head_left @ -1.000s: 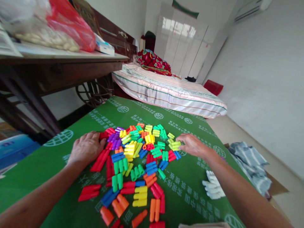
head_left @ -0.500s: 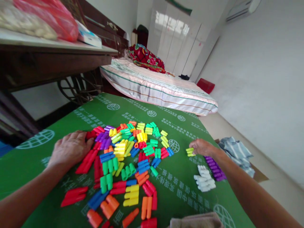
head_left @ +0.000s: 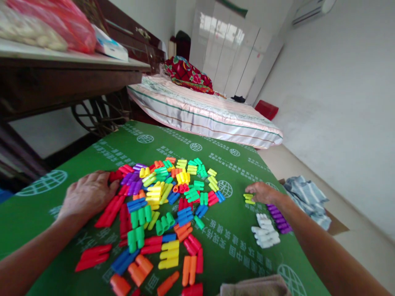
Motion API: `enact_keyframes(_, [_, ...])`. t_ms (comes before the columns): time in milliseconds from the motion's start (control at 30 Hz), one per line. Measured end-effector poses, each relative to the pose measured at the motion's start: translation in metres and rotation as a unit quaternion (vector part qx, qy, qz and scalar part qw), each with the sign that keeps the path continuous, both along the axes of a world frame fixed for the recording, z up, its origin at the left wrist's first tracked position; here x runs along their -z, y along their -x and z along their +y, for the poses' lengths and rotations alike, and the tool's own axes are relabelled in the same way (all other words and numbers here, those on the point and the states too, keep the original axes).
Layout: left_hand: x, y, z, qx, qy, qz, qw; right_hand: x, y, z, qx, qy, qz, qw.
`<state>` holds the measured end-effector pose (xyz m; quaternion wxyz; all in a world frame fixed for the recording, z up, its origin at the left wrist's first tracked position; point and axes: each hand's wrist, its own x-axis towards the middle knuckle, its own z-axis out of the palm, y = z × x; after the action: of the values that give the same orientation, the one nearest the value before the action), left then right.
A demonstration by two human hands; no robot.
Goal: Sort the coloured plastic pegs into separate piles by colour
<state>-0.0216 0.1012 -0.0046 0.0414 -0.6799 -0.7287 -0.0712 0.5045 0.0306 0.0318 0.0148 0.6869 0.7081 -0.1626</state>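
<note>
In the head view, a multicoloured pile of small tube-shaped plastic pieces (head_left: 154, 192) spreads over the green, white-printed tabletop (head_left: 243, 170). Your left hand (head_left: 88, 193) lies palm down at the pile's left edge, its fingers close together beside a glossy red plastic piece (head_left: 115, 175); whether they grip it, I cannot tell. Well right of the pile, your right hand (head_left: 262, 192) has its fingers narrowed at a lime-green plastic piece (head_left: 249, 199), held or merely touched, I cannot tell. Also right of the pile lie a white plastic cluster (head_left: 265, 235) and a purple plastic row (head_left: 278, 218).
</note>
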Motion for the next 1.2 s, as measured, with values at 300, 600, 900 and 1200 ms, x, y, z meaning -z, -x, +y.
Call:
enact_keyframes(300, [-0.002,-0.002,-0.003,0.002,-0.003,0.001,1.000,0.001,0.011,0.004,0.044,0.039,-0.071,0.996])
enact_keyframes(600, [-0.003,-0.002,-0.003,-0.001,0.009,0.015,1.000,-0.007,0.004,0.004,0.087,0.054,-0.086,0.991])
enact_keyframes(900, [-0.002,-0.001,-0.002,0.003,0.008,0.016,1.000,0.007,0.001,0.005,0.010,0.073,-0.050,0.996])
enact_keyframes(1200, [-0.002,-0.002,-0.002,0.009,-0.001,0.004,1.000,0.004,-0.007,0.000,-0.040,0.072,-0.024,0.996])
